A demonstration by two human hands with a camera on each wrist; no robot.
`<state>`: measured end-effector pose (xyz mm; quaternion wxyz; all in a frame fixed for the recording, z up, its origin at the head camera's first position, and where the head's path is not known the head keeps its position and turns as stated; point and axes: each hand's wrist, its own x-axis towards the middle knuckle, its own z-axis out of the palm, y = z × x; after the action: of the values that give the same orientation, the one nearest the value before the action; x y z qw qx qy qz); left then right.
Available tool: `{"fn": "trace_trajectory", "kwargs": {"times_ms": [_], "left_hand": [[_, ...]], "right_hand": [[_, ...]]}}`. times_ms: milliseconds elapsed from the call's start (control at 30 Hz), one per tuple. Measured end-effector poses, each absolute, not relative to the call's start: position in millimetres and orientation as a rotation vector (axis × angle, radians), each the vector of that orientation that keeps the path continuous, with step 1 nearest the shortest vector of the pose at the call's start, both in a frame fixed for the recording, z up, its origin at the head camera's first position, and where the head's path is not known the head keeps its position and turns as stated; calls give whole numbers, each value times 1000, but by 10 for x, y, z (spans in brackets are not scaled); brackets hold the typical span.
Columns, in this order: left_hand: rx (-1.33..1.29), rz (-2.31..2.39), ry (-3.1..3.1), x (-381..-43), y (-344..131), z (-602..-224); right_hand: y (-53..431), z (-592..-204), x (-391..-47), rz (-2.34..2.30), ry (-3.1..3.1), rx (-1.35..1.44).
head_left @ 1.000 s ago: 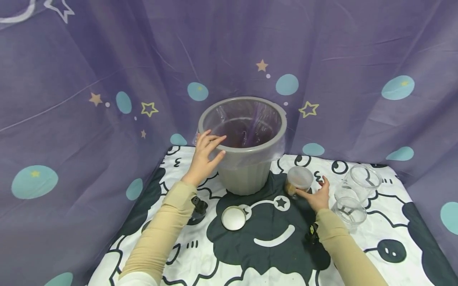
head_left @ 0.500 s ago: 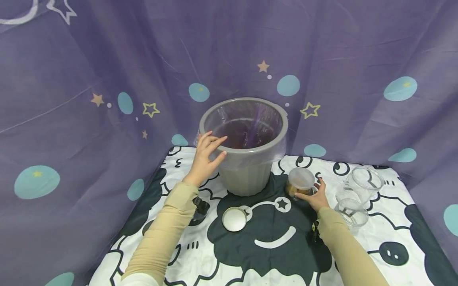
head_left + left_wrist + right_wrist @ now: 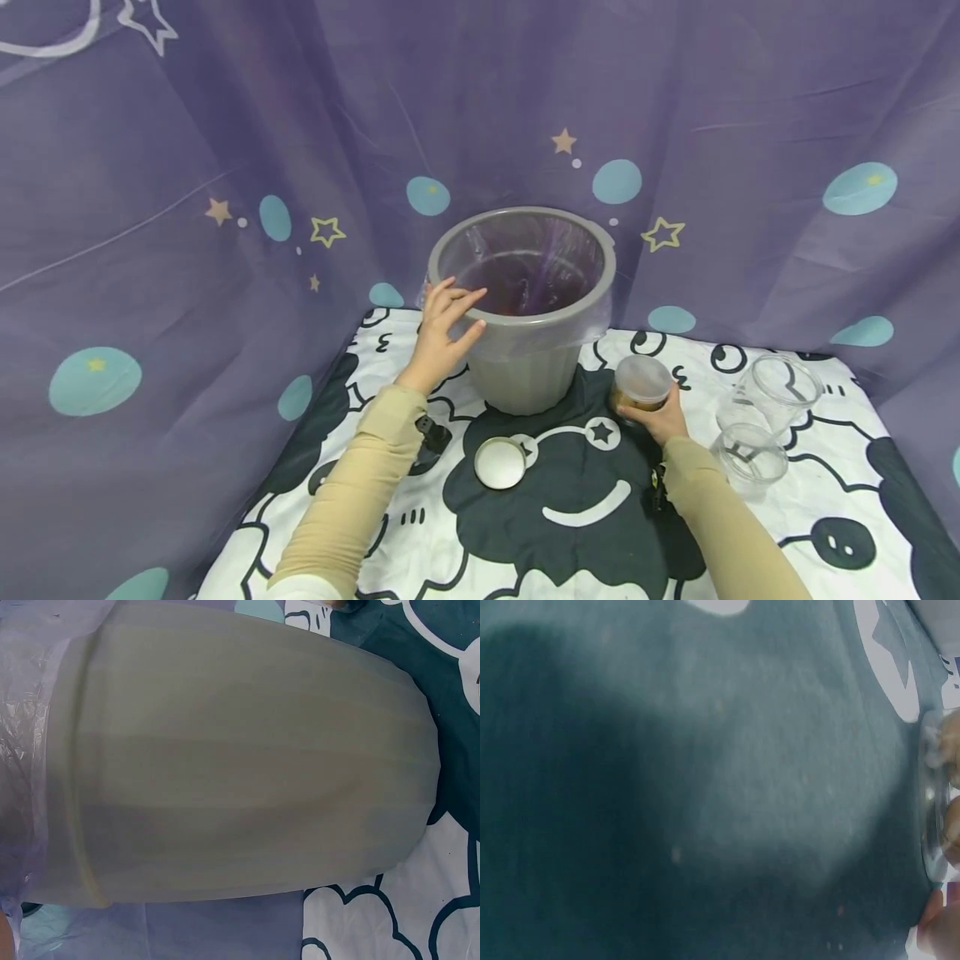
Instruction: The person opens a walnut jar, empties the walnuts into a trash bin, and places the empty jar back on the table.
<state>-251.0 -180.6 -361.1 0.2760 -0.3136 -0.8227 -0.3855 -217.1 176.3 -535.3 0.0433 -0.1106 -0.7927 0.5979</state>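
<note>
My left hand [image 3: 442,333] is at the left front rim of a grey trash bin [image 3: 525,379], fingers spread and fairly straight, touching its clear liner bag [image 3: 596,321]. In the left wrist view the ribbed bin wall [image 3: 247,765] fills most of the frame. With thumb and fingers around it, my right hand [image 3: 662,415] grips a small clear plastic jar [image 3: 642,379] with a cloudy top. Brown rounded contents [image 3: 951,829] show through the jar's side in the right wrist view. Whether the jar touches the cloth is unclear.
A round lid [image 3: 500,463] with a gold-coloured edge lies in front of the bin. To the right are clear empty containers, one [image 3: 752,454] nearer and one [image 3: 783,392] behind it. A purple curtain [image 3: 495,100] hangs behind the patterned tablecloth [image 3: 420,550].
My right hand's fingers have closed around the jar, after one finger stood raised away from it. The left hand stays at the bin rim. The whole view has shifted slightly.
</note>
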Motion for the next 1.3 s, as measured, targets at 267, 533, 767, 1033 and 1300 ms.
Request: {"fn": "trace_trajectory", "kwargs": {"times_ms": [267,533,767,1033,1300], "left_hand": [[-839,-1059,-2228,-2511,-1787,-3603],[-817,-1056,-2214,-2507,-1809,-3607],[-827,-1081,-2182,-2515,-1792,-3622],[-810,-1095,-2157,-2515,-1791,-3646],[-813,-1103,-2156,-2536,-1762,-3643]], "right_hand": [[1747,-5395,-2188,1753,-2394,-372],[1715,-5389,-2181,1696,-2421,-376],[1732,-5317,-2109,1668,-2446,-381],[1758,-5253,-2045,1621,-2450,-297],[1758,-5139,-1972,1493,-2530,-245]]}}
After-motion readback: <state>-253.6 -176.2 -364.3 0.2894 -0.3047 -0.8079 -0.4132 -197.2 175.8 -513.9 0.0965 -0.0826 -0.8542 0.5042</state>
